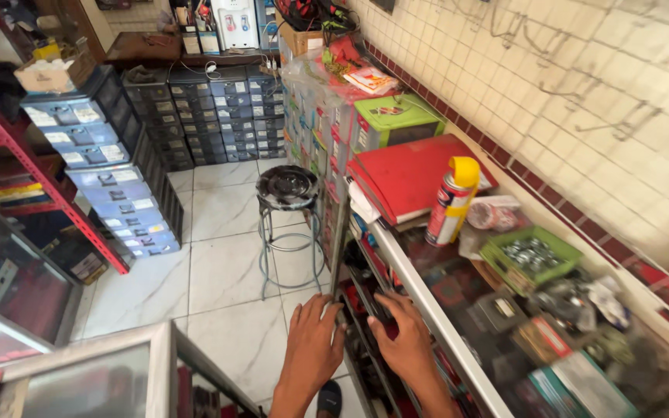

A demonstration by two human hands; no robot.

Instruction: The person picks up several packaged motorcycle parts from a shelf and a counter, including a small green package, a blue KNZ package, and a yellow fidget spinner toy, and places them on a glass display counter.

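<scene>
Your left hand [315,340] lies flat, fingers spread, on the sliding door [340,232] edge; your right hand [406,337] reaches inside the cabinet [427,310], seemingly closed on a dark box [373,306], just right of the left.

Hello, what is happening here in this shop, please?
A person stands at a glass display counter in a crowded parts shop. Both hands reach into its open back side: the left hand rests at the edge, the right hand on the dark shelves inside. On top stand a spray can and a green tray. A round stool is nearby.
</scene>
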